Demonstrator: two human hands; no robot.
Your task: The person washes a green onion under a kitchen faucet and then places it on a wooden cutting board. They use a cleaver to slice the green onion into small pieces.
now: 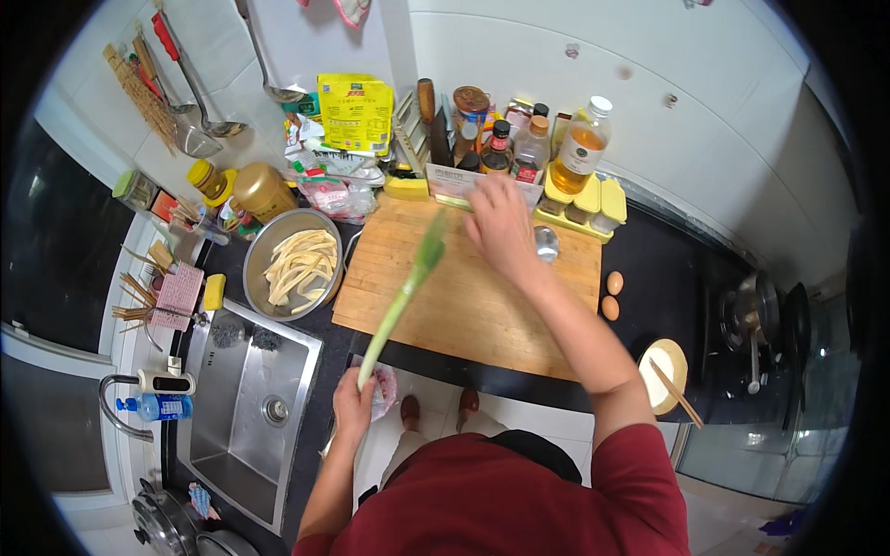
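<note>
A long green onion slants up over the left part of the wooden cutting board. My left hand is closed round its pale lower end, in front of the counter edge. The green leafy end points away from me and looks slightly blurred. Over the back of the board, my right hand reaches out with its thumb apart from its bent fingers; nothing shows in it. Its fingertips are by a pale box and partly hidden. A small shiny round dish sits beside my right wrist.
Left of the board stands a metal bowl of pale strips, behind the sink. Bottles and a yellow-lidded spice rack line the back. On the right lie two eggs and a bowl with chopsticks.
</note>
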